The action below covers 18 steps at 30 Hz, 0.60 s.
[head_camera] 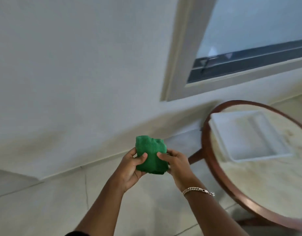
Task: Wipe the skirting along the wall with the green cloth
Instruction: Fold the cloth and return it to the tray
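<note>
Green cloth (151, 155), bunched into a lump, held up in the middle of the frame. Gripped from the left by the left hand (129, 169), thumb pressed on the front. Gripped from the right by the right hand (176, 165), fingers closed tight on the cloth, chain bracelet (197, 191) on the wrist. Pale skirting (99, 155) low on the white wall (78, 74) behind, well apart from the cloth. Round wooden-rimmed table (213, 160) at the right, white tray (248, 135) on top.
</note>
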{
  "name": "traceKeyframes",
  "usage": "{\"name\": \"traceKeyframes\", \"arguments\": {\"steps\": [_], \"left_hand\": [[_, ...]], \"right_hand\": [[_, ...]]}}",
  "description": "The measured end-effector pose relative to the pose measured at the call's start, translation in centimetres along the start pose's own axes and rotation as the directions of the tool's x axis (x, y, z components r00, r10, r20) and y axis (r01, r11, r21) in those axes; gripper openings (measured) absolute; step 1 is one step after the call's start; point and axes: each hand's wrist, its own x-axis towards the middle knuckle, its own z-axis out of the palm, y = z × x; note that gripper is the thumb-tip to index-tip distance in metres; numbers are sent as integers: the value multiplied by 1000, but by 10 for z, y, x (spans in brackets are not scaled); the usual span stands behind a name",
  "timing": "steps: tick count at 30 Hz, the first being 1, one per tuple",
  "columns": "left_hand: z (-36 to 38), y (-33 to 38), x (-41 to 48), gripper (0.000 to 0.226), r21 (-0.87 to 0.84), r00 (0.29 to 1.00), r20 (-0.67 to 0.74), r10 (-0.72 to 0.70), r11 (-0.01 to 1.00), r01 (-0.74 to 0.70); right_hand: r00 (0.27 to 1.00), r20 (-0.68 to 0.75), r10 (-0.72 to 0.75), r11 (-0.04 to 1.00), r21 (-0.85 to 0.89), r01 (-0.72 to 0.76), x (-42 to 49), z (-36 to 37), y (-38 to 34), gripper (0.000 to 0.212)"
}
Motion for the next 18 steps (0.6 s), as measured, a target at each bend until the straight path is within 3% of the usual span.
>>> {"name": "traceKeyframes", "arguments": {"steps": [7,13,18], "left_hand": [[190,-36,36,19,452,988,-133,77,892,-8],[303,-128,133,16,545,978,-190,84,838,34],[349,-178,190,29,610,964,-259,65,784,111]], "right_hand": [[940,-305,-152,987,-94,129,-24,-158,-91,27],[874,-448,-190,965,-248,82,37,-311,-107,23],[881,-445,-160,938,-346,-5,98,-380,-95,25]]}}
